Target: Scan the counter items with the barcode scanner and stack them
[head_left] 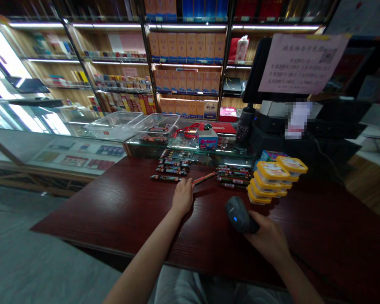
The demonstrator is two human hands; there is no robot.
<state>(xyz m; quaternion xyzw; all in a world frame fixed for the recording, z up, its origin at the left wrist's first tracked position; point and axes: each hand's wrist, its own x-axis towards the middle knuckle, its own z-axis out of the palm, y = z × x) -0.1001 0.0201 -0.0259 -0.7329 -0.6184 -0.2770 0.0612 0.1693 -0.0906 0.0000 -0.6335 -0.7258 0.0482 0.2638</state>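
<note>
My right hand (269, 238) is wrapped round a dark barcode scanner (239, 214), which shows a blue light and is raised over the table. My left hand (183, 196) rests low over the tabletop, closed on the near end of a slim orange pen-like stick (204, 179) that slants away to the right. Just beyond my left fingers lies a single dark pen-like stick (166, 178). Behind it is a pile of similar sticks (173, 164), and another pile (234, 176) lies to the right. Their exact kind is too small to make out.
Yellow-lidded plastic tubs (269, 179) stand stacked right of the sticks. Behind the dark red table (114, 202), a glass counter holds clear bins (115, 123) and a small colourful box (207, 139). A monitor (256, 71) with a taped paper sign stands at the right.
</note>
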